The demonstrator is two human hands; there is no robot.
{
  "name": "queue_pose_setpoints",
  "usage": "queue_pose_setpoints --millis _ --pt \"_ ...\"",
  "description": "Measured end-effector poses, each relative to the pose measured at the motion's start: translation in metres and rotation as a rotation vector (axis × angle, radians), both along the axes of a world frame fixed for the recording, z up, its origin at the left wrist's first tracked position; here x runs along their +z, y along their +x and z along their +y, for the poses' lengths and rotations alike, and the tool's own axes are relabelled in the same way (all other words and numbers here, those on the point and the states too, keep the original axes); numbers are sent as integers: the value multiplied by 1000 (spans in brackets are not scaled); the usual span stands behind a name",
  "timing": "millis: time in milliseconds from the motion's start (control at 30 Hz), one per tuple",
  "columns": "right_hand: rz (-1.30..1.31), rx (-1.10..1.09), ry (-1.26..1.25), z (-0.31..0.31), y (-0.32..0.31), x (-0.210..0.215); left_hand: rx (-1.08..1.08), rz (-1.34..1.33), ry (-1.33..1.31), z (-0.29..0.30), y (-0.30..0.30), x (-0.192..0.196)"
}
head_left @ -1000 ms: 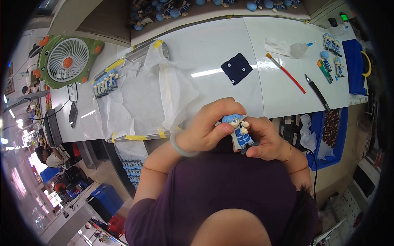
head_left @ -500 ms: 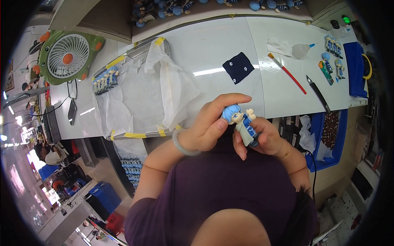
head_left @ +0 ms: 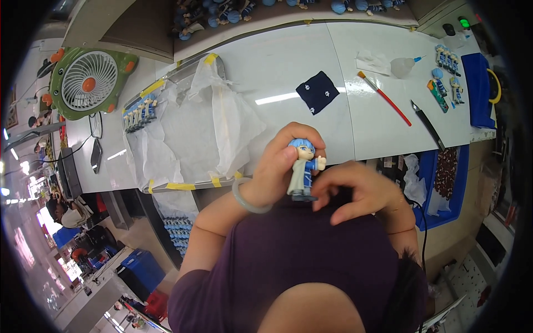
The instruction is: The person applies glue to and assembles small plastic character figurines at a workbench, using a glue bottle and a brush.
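My left hand (head_left: 279, 157) is closed around the head and back of a blue-haired figurine (head_left: 303, 172) with a pale cape and blue clothes. The figurine stands nearly upright in front of my chest, its face turned up to view. Just right of it, my right hand (head_left: 361, 191) has its fingers apart and slightly blurred; its fingertips are close to the figurine's legs, and I cannot tell whether they touch. Beyond the hands lies a dark navy cloth (head_left: 317, 93) with small white motifs.
A paper-lined tray (head_left: 189, 139) at left holds a row of figurines (head_left: 140, 114). A green fan (head_left: 91, 83) stands behind it. On the right are a red brush (head_left: 386, 100), a black-handled knife (head_left: 427, 125), a squeeze bottle (head_left: 403, 67), more figurines (head_left: 447, 60) and a blue bin (head_left: 459, 194).
The figurine has moved slightly left and turned from tilted to nearly upright. My right hand has let go of its lower part and opened, while the left keeps hold.
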State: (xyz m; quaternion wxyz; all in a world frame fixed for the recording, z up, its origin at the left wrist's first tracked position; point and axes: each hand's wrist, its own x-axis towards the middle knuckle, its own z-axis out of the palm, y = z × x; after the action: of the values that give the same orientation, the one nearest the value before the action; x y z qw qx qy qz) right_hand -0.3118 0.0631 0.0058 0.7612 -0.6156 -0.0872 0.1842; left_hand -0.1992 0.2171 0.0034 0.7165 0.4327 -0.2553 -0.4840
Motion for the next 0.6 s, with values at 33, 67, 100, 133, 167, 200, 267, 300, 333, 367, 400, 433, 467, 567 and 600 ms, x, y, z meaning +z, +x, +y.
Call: queue_pose_setpoints --millis 33,67,100,133,167,200,267,300,333,367,400,433,467,567,600 --pt "-29 -144 -19 -13 -7 0 -7 1 -5 0 2 -1" --pt "-60 -277 -32 -25 -14 -3 -41 82 -16 2 5 -3" --pt "-40 -587 10 -31 -22 -7 -72 163 -27 4 6 -5" --pt "-165 -905 -122 -44 -24 -9 -79 165 -29 3 6 -2" --pt "-224 -1156 -267 -65 -25 -18 -95 213 -37 2 6 1" --pt "-261 -1371 -412 -80 -20 -21 -106 261 -44 2 5 3" --pt "-297 -1563 -567 -113 -14 -37 -107 268 -49 3 3 6" --pt "-298 -1560 -564 -125 -12 -45 -106 276 -53 3 2 5" --pt "-258 -1535 -653 -135 -10 -52 -104 276 -53 4 2 5" --pt "-218 -1506 -740 -141 -7 -57 -97 248 -37 5 2 3" --pt "-220 -1503 -737 -144 -3 -60 -90 221 -21 6 2 1" --pt "-168 -1422 -809 -146 1 -62 -87 219 -20 7 2 0" --pt "-118 -1340 -878 -148 4 -65 -89 221 -13 8 2 -1" --pt "-30 -1235 -972 -155 10 -74 -70 210 5 10 0 -2" --pt "-29 -1235 -971 -156 12 -74 -50 197 15 11 0 -2"
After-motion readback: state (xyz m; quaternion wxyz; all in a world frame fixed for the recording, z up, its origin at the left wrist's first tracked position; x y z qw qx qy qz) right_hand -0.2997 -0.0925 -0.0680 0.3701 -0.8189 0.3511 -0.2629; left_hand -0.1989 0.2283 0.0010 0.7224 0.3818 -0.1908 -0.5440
